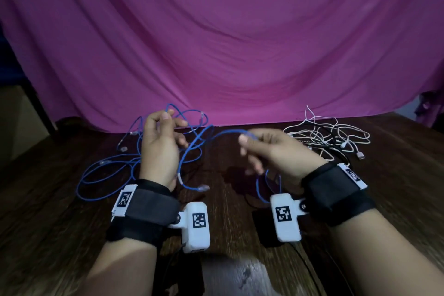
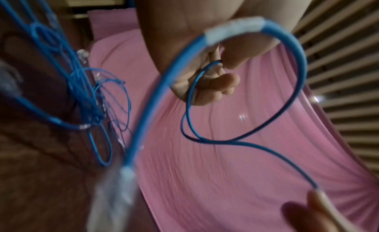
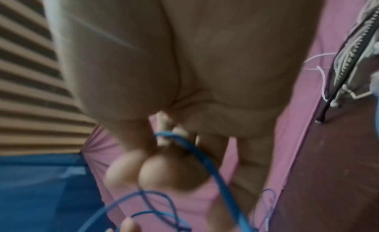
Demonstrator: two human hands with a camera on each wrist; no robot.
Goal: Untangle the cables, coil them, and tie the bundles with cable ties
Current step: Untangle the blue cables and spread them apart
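Held thin blue network cable taut-ish at frame centre, above dark wooden table. My left hand pinched a loop, my right hand pinched the strand, to draw it free of blue tangle lower left. White-and-black cable heap waited at right.

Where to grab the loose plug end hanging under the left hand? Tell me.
Pinch the blue cable just behind the clear plug, coming from the right with the right hand. The plug lies free on the table, pointing right, away from the tangle.
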